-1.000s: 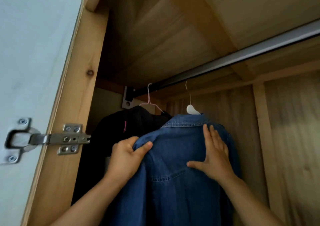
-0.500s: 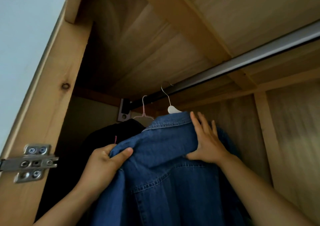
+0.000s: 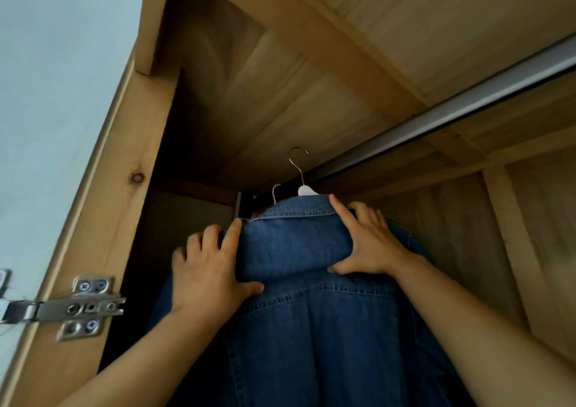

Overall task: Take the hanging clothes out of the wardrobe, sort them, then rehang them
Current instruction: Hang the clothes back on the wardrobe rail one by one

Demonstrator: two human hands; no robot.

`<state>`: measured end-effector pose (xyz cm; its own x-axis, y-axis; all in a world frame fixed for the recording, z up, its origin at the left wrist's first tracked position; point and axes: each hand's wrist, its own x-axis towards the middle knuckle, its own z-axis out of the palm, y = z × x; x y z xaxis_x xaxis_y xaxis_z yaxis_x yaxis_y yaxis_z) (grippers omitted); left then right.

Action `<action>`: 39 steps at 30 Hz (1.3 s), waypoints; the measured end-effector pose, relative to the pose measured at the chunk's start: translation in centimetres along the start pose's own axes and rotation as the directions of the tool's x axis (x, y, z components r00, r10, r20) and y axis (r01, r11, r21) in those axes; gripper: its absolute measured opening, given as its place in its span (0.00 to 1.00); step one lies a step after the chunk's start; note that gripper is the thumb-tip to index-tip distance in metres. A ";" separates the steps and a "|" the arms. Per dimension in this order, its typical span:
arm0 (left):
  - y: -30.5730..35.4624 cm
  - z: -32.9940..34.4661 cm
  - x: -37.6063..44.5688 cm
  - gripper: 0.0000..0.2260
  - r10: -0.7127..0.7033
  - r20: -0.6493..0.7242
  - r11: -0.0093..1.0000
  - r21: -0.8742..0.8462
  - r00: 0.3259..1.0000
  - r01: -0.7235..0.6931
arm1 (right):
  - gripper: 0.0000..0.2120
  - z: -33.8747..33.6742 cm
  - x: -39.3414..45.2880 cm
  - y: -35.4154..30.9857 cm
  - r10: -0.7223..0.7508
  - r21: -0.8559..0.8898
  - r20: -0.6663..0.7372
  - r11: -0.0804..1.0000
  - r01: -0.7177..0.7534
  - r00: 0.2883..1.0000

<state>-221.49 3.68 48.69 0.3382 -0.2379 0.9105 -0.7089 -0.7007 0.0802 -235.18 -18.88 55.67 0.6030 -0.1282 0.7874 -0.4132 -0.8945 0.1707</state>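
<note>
Lifting the denim shirt [image 3: 311, 328] by its shoulders, hanger hook [image 3: 297, 160] looks off the rail [image 3: 467, 110].
My left hand [image 3: 208, 269] and right hand [image 3: 371, 244] each clasp a shoulder; I judge sorting and rehanging remain.

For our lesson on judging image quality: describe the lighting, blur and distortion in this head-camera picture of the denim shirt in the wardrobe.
Head view: soft daylight on the wall, deep shadow in the wardrobe's left corner; wide-angle bending tilts the rail and frame; slight motion blur on the hinge and left hand; the denim shirt and right hand read fairly sharp.
</note>
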 end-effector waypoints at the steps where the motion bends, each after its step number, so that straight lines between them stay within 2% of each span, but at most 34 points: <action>1: -0.2 0.2 0.5 0.47 -0.026 0.018 0.999 -0.021 0.999 0.027 | 0.61 -0.1 0.6 -0.2 0.005 0.010 0.016 1.000 -0.005 1.000; 8: -0.1 2.1 4.1 0.44 -0.054 0.165 0.995 -0.074 0.985 0.067 | 0.56 1.7 2.6 0.2 0.113 0.086 0.033 0.990 -0.116 0.993; 11: 0.1 3.3 5.0 0.44 -0.037 0.196 0.998 -0.039 0.980 0.045 | 0.54 2.8 1.7 0.0 0.140 0.140 0.023 0.980 -0.141 0.990; 15: 0.2 5.4 5.5 0.44 -0.027 0.208 1.000 0.021 0.978 0.023 | 0.48 4.7 -0.5 -0.5 0.131 0.327 -0.054 0.939 -0.106 0.990; 20: 0.0 7.6 5.1 0.44 -0.060 0.223 0.993 0.117 0.973 0.034 | 0.45 7.2 -3.0 -0.1 0.155 0.424 0.016 0.894 -0.147 0.988; 23: -0.3 8.4 4.9 0.44 -0.053 0.192 0.990 0.139 0.980 0.026 | 0.36 7.9 -4.0 -0.2 0.175 0.481 -0.045 0.867 -0.133 0.983; 26: -0.8 8.9 4.1 0.43 -0.044 0.200 0.989 0.147 0.979 0.014 | 0.23 8.8 -4.8 -0.9 0.206 0.453 -0.131 0.883 -0.127 0.970; 29: -0.8 8.9 2.1 0.37 0.002 0.173 0.997 0.082 0.985 -0.017 | 0.14 9.8 -5.8 -2.1 0.236 0.487 -0.187 0.865 -0.118 0.954; 33: -0.4 8.2 -2.3 0.25 0.076 0.176 0.991 -0.123 0.981 -0.054 | 0.09 10.7 -7.6 -4.6 0.256 0.567 -0.188 0.817 -0.108 0.948; 36: -0.5 7.2 -6.7 0.21 0.103 0.233 0.972 -0.228 0.967 -0.049 | 0.06 11.4 -9.9 -7.4 0.271 0.633 -0.171 0.767 -0.105 0.947; 39: -1.3 6.1 -11.9 0.18 0.116 0.362 0.924 -0.381 0.925 0.033 | 0.05 11.9 -13.1 -10.6 0.274 0.684 -0.139 0.721 -0.108 0.952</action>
<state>-220.78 3.32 35.28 0.4548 -0.5449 0.7044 -0.8794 -0.3995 0.2588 -230.61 -12.83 36.53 0.3655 -0.3076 0.8785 0.1040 -0.9244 -0.3670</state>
